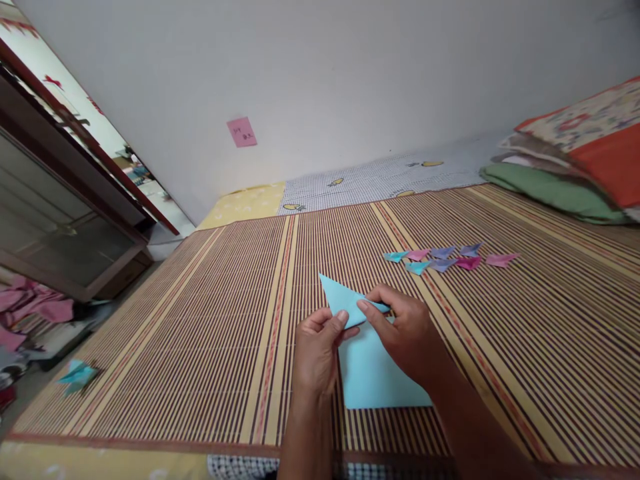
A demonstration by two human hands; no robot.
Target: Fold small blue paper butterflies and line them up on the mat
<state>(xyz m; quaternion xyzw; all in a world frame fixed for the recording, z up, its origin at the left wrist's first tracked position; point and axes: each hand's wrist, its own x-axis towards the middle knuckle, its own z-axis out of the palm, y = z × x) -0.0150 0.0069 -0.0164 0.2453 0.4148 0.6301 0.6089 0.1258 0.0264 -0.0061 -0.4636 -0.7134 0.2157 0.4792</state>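
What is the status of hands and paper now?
Left hand and right hand pinch blue paper, top folded. Mat beneath. Folded pieces beyond, apart.

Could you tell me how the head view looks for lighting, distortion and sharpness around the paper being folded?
In the head view, light is soft and even, with no glare on the light blue paper; the left hand and right hand pinching it are sharp. The wide lens fans the striped mat outward and bends the edges. The small folded pieces beyond are clear but tiny.
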